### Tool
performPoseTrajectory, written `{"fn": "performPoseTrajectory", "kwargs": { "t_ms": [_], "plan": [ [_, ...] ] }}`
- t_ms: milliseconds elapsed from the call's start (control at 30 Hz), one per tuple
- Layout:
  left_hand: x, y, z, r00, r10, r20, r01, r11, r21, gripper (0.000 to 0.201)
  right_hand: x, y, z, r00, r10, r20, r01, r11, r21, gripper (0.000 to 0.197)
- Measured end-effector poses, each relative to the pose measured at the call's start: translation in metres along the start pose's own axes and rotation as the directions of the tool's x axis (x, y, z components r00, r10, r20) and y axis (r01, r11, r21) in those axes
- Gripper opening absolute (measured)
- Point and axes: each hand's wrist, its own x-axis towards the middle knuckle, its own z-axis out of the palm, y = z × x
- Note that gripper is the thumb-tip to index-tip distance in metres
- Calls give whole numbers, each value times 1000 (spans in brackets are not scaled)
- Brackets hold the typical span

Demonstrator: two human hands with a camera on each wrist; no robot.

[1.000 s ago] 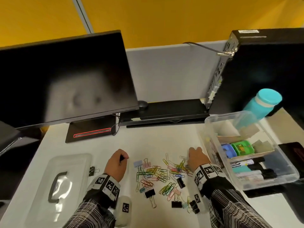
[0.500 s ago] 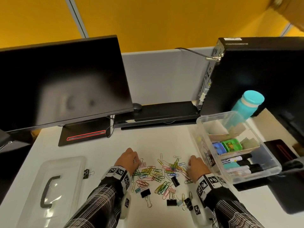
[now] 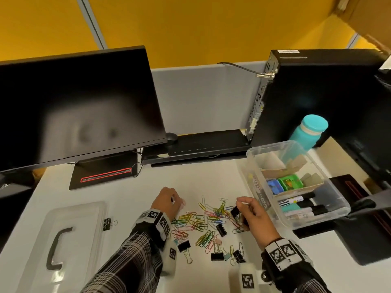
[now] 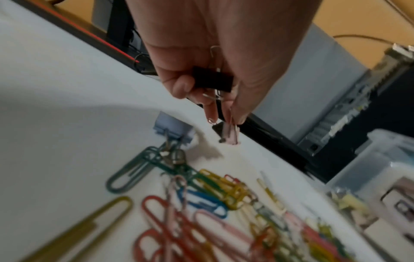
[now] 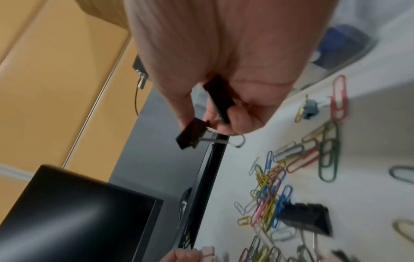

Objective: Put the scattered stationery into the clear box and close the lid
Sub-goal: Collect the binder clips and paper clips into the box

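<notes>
Stationery scattered: coloured wire paper clips (image 3: 195, 223) and small black binder clips lie loose on the white desk (image 3: 118, 187) between my two hands.
Clear lid: flat see-through plastic lid with a dark handle (image 3: 61, 246) lies at the far left of the desk, off the box; one black binder clip (image 3: 107, 224) sits just beside its right edge.
Left hand: my left hand (image 3: 166, 203) is at the left edge of the pile, fingers curled; I see a black binder clip tucked in the palm (image 4: 212, 81) and a pale pink binder clip (image 4: 229, 133) pinched at the fingertips, its lower end at the desk.
Right hand: my right hand (image 3: 254, 212) is raised over the right edge of the pile, fingers curled round two black binder clips (image 5: 218, 99); one pokes out past the fingertips.
Clear box: open see-through plastic box (image 3: 317, 216) stands at the right, beside my right hand, with markers, small blue and green items and card dividers inside.
</notes>
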Motion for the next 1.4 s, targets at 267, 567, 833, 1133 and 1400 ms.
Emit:
{"fn": "performPoseTrajectory", "kwargs": {
  "t_ms": [267,567,833,1133,1400],
  "plan": [
    [-17,-13,-25,995,-97,-39,66,874,-482,8,-14,15,7,948,231,220,-319,645,694,20],
    [-26,-53,-50,996,-87,-35,86,996,-27,13,-3,19,14,983,28,182,69,859,-507,28],
    [-9,-42,-42,918,159,364,-380,617,690,44,-5,19,27,947,62,315,302,160,-940,61],
    [-4,-33,-41,837,142,528,-534,418,735,47,-9,23,37,931,88,353,339,145,-929,54],
    [-19,-48,-51,870,168,463,-467,576,670,34,-21,5,18,952,-17,305,266,538,-800,36]
  ]
}}
